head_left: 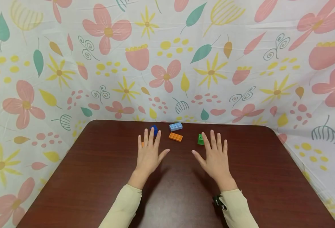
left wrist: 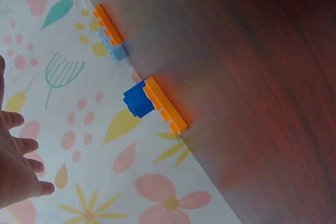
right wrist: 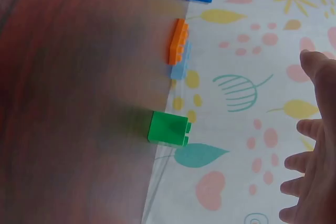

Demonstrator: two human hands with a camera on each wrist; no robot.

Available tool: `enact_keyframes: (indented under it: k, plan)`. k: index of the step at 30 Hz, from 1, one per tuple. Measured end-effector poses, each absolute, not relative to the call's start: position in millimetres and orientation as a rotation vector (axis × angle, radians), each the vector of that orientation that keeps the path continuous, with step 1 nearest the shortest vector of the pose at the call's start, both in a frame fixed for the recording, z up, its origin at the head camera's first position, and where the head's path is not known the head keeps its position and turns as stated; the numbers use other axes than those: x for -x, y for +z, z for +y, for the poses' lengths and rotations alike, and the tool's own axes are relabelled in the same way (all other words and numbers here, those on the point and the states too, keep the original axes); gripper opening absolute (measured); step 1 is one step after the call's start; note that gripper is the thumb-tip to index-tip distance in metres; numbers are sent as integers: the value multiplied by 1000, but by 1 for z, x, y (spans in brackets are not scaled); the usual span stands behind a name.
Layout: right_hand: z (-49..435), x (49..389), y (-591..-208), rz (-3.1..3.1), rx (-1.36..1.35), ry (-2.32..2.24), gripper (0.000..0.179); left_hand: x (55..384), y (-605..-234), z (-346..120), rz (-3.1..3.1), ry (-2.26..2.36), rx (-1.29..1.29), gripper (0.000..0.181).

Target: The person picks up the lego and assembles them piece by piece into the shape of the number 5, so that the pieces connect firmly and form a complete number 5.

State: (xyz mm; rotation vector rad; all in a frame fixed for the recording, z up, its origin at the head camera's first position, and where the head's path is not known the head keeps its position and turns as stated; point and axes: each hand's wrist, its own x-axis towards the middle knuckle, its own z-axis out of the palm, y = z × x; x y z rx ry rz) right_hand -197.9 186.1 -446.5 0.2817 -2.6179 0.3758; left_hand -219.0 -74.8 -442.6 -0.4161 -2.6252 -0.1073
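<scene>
Both hands hover over the table with fingers straight and spread, holding nothing. My left hand [head_left: 148, 155] partly covers a dark blue brick [head_left: 155, 129] and one orange brick [head_left: 143, 144]; the left wrist view shows that orange brick [left wrist: 165, 106] long and thin, beside the blue brick [left wrist: 137, 99]. Between the hands, towards the back, lie a light blue brick [head_left: 176, 126] and a second orange brick [head_left: 175, 136]. A green brick [head_left: 200, 139] stands just beyond the fingers of my right hand [head_left: 215, 160], and shows whole in the right wrist view as a tall green block [right wrist: 169, 128].
The dark brown table [head_left: 99, 177] has rounded back corners. Behind it and at its sides hangs a white cloth [head_left: 167, 38] printed with flowers and leaves. A black band [head_left: 219, 202] sits at the right wrist, by the pale sleeve [head_left: 237, 207].
</scene>
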Motion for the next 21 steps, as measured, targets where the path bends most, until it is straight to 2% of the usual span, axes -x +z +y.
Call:
enact_keyframes:
  k: [21]
  plan:
    - [207,220,-441,-2620,-332,699,77,237,-441,-95,-2686,-504,382,74]
